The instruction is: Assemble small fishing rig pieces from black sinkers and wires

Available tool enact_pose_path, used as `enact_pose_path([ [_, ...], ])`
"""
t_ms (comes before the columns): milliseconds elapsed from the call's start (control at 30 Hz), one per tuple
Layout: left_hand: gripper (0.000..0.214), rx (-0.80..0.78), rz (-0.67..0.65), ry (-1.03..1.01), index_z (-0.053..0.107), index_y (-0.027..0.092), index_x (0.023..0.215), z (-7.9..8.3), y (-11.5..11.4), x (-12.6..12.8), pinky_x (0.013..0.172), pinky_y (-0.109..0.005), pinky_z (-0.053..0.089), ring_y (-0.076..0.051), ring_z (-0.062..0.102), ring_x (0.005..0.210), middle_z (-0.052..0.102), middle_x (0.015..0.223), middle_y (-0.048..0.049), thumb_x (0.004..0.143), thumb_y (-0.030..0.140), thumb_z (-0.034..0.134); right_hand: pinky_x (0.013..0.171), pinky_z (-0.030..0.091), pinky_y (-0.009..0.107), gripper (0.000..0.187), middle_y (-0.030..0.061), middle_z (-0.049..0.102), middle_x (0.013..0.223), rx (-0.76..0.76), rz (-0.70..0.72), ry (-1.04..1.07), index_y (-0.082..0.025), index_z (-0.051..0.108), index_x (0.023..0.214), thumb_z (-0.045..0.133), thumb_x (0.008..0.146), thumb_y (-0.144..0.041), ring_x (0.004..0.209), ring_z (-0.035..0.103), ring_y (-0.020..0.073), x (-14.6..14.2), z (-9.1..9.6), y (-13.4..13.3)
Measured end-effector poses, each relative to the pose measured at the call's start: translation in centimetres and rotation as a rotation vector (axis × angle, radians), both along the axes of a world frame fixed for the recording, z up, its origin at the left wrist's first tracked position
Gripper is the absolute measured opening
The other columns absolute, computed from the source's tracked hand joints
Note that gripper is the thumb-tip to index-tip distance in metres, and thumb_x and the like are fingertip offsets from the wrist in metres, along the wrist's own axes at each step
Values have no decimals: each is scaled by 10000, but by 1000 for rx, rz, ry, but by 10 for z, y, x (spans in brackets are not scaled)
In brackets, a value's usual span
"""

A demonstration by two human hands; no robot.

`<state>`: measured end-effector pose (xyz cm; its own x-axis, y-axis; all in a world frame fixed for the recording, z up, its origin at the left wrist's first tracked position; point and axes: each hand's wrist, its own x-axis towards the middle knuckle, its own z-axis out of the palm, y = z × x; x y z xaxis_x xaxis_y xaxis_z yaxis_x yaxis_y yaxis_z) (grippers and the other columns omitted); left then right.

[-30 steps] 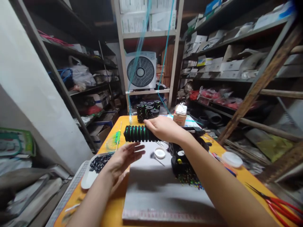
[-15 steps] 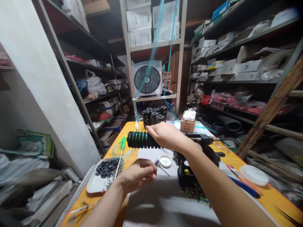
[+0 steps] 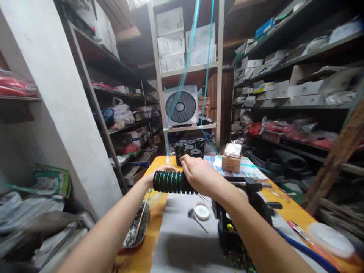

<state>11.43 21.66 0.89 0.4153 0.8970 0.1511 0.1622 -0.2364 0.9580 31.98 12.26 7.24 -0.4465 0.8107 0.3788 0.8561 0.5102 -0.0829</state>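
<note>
A row of black rings with green and teal bands between them lies level on the shaft of a black machine. My right hand is wrapped over the row's right part, its fingers curling down the far side. Behind the row's left end is my left hand; its fingers point right along the far side and are mostly hidden, so its grip does not show. Just beyond the hands stands a cluster of black rolls with green specks and grey round tops.
A white tray of dark pieces with a thin stick across it sits left. A white lid lies on the grey sheet. The small brown box stands back right. Green and dark bits lie under the machine.
My left hand has gone from below the row up and behind its left end. My right hand stays on the row. The whole view has shifted a little down.
</note>
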Motion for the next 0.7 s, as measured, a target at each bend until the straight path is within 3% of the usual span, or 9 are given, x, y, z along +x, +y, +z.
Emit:
enact_pose_path([
  [100,186,161,-55,327,669,143,991,48,8,4,678,-348,581,-172,673,759,694,933,-28,935,319,649,866,581,426,299,86,650,1219,-10,17,67,-165,607,1237,612,985,-326,1024,671,221,2,-1,3],
  [200,165,397,-45,558,667,145,903,97,-3,21,702,-359,566,-169,662,748,684,867,-12,929,308,655,870,579,429,307,88,646,1230,-24,9,126,-166,600,1248,614,984,-321,1029,670,223,4,-1,5],
  [300,97,680,23,704,668,156,840,134,-34,43,816,-405,516,-203,640,844,664,848,-7,908,224,656,861,582,423,304,86,656,1206,-42,-12,170,-163,598,1248,610,986,-317,1008,677,218,5,-1,6],
  [400,151,884,114,823,694,169,804,147,-80,55,832,-388,432,-219,607,858,660,910,-55,899,118,589,853,585,416,299,86,654,1209,-56,-22,188,-165,600,1244,610,986,-317,1002,677,215,5,-1,5],
  [467,167,952,206,884,694,167,818,141,-113,54,731,-372,403,-222,600,771,650,911,-66,903,120,558,855,584,418,299,86,653,1212,-57,-27,189,-165,601,1242,611,985,-318,1006,675,216,4,-1,5],
  [533,189,977,286,920,683,161,857,123,-144,46,657,-357,378,-227,598,717,653,887,-77,934,146,511,857,583,422,301,86,653,1211,-54,-29,181,-163,603,1240,612,985,-322,1011,674,219,4,-2,5],
  [600,198,983,313,890,655,169,842,91,-171,38,622,-340,387,-220,611,680,654,820,-63,958,183,496,857,583,423,301,86,652,1211,-45,-24,166,-161,605,1237,614,984,-325,1015,672,220,3,-2,5],
  [700,157,847,356,577,648,200,871,26,-199,30,636,-296,425,-186,645,695,679,776,-34,956,169,520,862,582,422,296,86,650,1217,-25,-11,123,-164,609,1232,612,985,-326,1019,671,218,1,-3,4],
])
